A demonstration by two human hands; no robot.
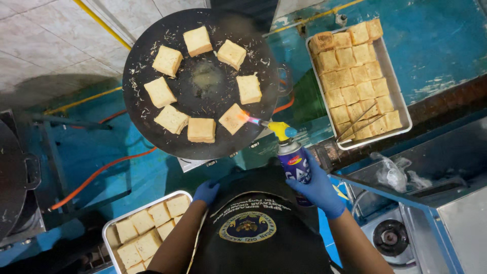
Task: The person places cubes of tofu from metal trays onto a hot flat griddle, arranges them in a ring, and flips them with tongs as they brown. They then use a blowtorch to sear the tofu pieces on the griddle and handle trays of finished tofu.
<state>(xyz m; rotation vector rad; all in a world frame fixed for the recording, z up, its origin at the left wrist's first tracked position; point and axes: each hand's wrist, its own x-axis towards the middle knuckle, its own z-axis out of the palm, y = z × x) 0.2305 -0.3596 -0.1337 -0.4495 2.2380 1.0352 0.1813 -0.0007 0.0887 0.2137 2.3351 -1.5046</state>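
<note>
My right hand (320,192), in a blue glove, grips a blue gas canister (294,162) fitted with a yellow torch head (280,130). Its flame (247,118) touches a pale square piece (232,119) on the round black griddle (147,122). Several more square pieces, such as one (201,130) beside it, lie in a ring around the griddle's greasy middle. My left hand (206,192), also gloved in blue, rests against my dark apron near a metal tray (108,229) of pale squares at the lower left.
A metal tray (399,96) at the upper right holds rows of browned squares and a pair of metal tongs (357,124). An orange hose (96,175) runs under the griddle. A burner (389,237) and crumpled plastic (393,172) lie at the right. Another dark pan (12,177) sits far left.
</note>
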